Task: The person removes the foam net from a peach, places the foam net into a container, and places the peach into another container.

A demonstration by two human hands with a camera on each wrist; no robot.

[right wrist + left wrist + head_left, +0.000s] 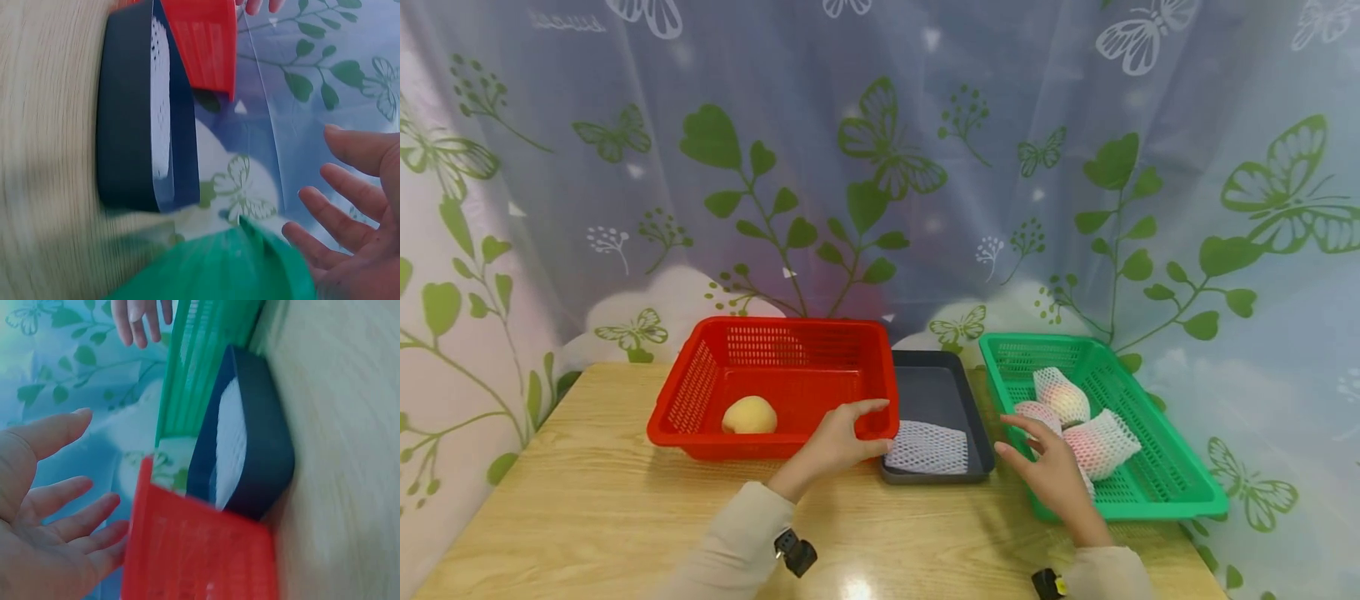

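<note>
My left hand (837, 442), fingers spread and holding nothing, is over the front right corner of the red basket (842, 439). A yellow peach (749, 415) lies inside that basket, to the left of the hand. Above the left rim of the green basket (1180, 509) is my right hand (1051, 467), also spread with nothing in it. Several pinkish fruits in white foam nets, one a wrapped fruit (1102, 446), lie in the green basket; the hand partly hides some. Between the hands, a flat white foam net (928, 448) lies in the dark grey tray (936, 387).
All three containers stand side by side on a wooden table (587, 517). The tray sits close between the two baskets. Behind them hangs a curtain (970, 167) printed with butterflies and leaves.
</note>
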